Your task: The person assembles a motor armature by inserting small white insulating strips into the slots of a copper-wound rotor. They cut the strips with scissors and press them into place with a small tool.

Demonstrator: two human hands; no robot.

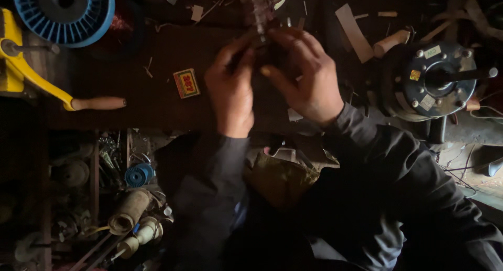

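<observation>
Your two hands meet at upper centre of the frame, left hand (230, 87) beside right hand (309, 77), both on a narrow part (259, 14) that runs to the top edge. A small flat box (186, 83) lies left of them. A spool (64, 9) sits upper left, a crank handle (97, 103) below it, a motor housing (432, 80) far right.

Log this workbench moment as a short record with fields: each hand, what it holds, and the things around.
left hand: fingers on a dark part
right hand: pinching the same dark part, details too dim
near left: small matchbox, yellow crank handle, blue spool
near right: round motor
surface: dark bench
</observation>
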